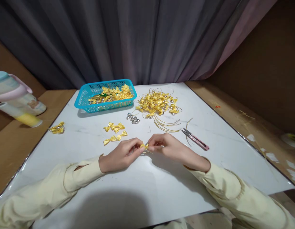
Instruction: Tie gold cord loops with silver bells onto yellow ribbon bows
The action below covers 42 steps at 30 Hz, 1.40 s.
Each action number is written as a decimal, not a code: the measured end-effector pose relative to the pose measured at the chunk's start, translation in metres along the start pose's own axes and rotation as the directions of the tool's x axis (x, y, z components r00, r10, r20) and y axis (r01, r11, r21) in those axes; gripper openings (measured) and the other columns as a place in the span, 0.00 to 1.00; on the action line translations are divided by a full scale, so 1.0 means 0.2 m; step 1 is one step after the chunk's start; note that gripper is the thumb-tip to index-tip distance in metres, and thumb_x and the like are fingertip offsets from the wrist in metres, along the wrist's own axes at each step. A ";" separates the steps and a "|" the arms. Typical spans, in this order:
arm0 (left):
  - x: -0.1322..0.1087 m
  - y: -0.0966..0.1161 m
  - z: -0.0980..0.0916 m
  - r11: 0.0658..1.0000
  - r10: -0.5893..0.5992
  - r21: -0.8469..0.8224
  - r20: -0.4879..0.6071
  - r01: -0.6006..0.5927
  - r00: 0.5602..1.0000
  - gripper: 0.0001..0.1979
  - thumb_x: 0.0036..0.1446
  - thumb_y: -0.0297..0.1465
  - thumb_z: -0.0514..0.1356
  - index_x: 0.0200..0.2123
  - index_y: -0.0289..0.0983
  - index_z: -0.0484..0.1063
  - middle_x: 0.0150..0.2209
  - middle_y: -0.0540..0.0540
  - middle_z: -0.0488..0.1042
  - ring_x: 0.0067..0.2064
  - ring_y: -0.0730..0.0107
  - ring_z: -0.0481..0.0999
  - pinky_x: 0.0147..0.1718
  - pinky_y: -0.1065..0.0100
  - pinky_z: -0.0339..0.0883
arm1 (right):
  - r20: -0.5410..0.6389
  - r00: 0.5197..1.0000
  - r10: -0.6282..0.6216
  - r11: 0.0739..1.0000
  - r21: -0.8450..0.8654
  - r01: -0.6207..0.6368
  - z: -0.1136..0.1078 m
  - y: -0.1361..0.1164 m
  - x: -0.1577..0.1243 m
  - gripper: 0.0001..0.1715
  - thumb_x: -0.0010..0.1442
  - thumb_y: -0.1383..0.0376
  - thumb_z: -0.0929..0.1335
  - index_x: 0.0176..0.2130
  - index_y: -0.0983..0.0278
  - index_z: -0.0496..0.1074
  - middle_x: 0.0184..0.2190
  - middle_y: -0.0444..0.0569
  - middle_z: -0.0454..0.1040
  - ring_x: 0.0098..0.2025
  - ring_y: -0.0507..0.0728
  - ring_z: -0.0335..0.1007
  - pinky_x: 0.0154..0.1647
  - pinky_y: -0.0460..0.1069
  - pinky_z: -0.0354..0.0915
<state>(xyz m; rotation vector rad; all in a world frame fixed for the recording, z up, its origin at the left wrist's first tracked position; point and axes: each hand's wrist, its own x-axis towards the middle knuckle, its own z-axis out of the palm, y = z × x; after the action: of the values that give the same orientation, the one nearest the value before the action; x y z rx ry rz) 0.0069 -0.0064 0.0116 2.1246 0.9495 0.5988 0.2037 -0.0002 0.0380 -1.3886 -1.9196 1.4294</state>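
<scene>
Head view: one yellow bow [144, 146], centre of the white desk [166, 197], nearer edge side. Left hand [123, 154]: grip pinching the bow's left side between thumb and fingers. Right hand [170, 147]: grip pinching its right side likewise. Beyond, left: loose bows [118, 128]. Middle: silver pieces [135, 120], small cluster. Behind, right: corded bows [154, 103], heaped; gold cords [167, 130], spread before them. Pink-handled snips [196, 140], beyond the right wrist. Far left: blue basket [90, 109], holding further bows.
</scene>
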 end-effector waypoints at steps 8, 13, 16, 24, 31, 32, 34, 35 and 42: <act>0.01 0.03 0.02 0.980 -0.160 -0.115 0.016 0.161 0.987 0.13 0.62 0.37 0.49 0.29 0.35 0.63 0.24 0.53 0.62 0.25 0.75 0.59 0.24 0.73 0.53 | -0.064 0.998 -0.021 0.996 -0.092 0.015 0.02 0.01 0.00 0.06 0.50 0.72 0.64 0.26 0.68 0.71 0.25 0.47 0.71 0.28 0.51 0.62 0.30 0.46 0.58; 0.01 0.05 0.05 0.991 -0.130 -0.019 -0.038 0.130 0.991 0.13 0.61 0.35 0.49 0.26 0.35 0.62 0.22 0.54 0.59 0.24 0.76 0.57 0.23 0.73 0.52 | -0.096 0.995 -0.020 0.994 -0.105 0.010 0.04 0.01 0.00 0.06 0.49 0.74 0.64 0.26 0.69 0.72 0.24 0.47 0.71 0.27 0.51 0.63 0.29 0.45 0.58; 0.01 0.05 0.06 0.991 -0.128 0.026 -0.052 0.130 0.990 0.13 0.61 0.36 0.50 0.27 0.35 0.63 0.21 0.55 0.59 0.24 0.76 0.58 0.23 0.73 0.51 | -0.115 0.993 -0.032 0.993 -0.116 0.018 0.04 0.02 0.01 0.07 0.48 0.75 0.64 0.25 0.69 0.72 0.24 0.47 0.71 0.27 0.51 0.63 0.29 0.45 0.58; 0.02 0.04 0.07 0.993 -0.115 0.009 -0.067 0.116 0.991 0.13 0.61 0.34 0.50 0.26 0.35 0.62 0.21 0.55 0.58 0.23 0.77 0.56 0.23 0.73 0.50 | -0.109 0.993 -0.044 0.991 -0.132 0.029 0.05 0.02 0.00 0.07 0.48 0.75 0.64 0.26 0.69 0.72 0.24 0.47 0.72 0.27 0.51 0.63 0.28 0.45 0.57; 0.02 0.03 0.05 0.988 -0.128 -0.088 -0.037 0.124 0.991 0.14 0.61 0.35 0.50 0.26 0.35 0.63 0.21 0.54 0.58 0.23 0.77 0.55 0.22 0.73 0.50 | -0.020 1.000 0.017 0.998 -0.055 -0.018 0.02 0.02 0.01 0.05 0.50 0.72 0.65 0.26 0.68 0.71 0.23 0.46 0.71 0.26 0.51 0.63 0.27 0.45 0.58; 0.02 0.03 0.05 0.987 -0.133 -0.098 -0.035 0.129 0.990 0.13 0.61 0.35 0.51 0.26 0.35 0.64 0.21 0.54 0.58 0.23 0.77 0.55 0.22 0.73 0.50 | 0.007 1.000 0.020 0.999 -0.026 -0.020 0.01 0.02 0.01 0.05 0.50 0.72 0.65 0.26 0.68 0.71 0.23 0.46 0.71 0.26 0.51 0.63 0.27 0.45 0.59; 0.01 0.02 0.05 0.982 -0.147 -0.125 -0.032 0.142 0.989 0.13 0.60 0.35 0.51 0.26 0.34 0.65 0.20 0.54 0.59 0.23 0.77 0.56 0.22 0.74 0.50 | 0.033 0.999 0.011 0.998 0.056 -0.013 0.00 0.03 0.01 0.03 0.49 0.73 0.65 0.27 0.67 0.69 0.23 0.45 0.70 0.26 0.51 0.64 0.28 0.45 0.59; 0.01 0.02 0.05 0.979 -0.154 -0.142 -0.029 0.148 0.988 0.13 0.60 0.35 0.52 0.26 0.34 0.65 0.21 0.54 0.60 0.23 0.77 0.57 0.22 0.74 0.51 | 0.033 0.999 0.001 0.994 0.111 -0.005 -0.01 0.04 0.02 0.03 0.48 0.73 0.65 0.28 0.66 0.68 0.23 0.44 0.70 0.26 0.51 0.65 0.28 0.45 0.60; 0.00 0.01 0.04 0.947 -0.184 -0.263 0.023 0.184 0.983 0.14 0.60 0.37 0.51 0.27 0.34 0.65 0.21 0.53 0.63 0.23 0.77 0.60 0.22 0.73 0.54 | 0.112 0.994 -0.015 0.951 0.309 -0.021 -0.06 0.02 0.00 0.09 0.53 0.69 0.66 0.37 0.65 0.63 0.28 0.44 0.68 0.29 0.50 0.65 0.33 0.47 0.61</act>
<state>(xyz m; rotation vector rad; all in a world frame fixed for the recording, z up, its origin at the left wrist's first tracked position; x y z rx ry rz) 0.0137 -0.0108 0.0076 1.7777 0.9970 0.5967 0.2139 0.0053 0.0393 -1.1861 -1.6638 1.7563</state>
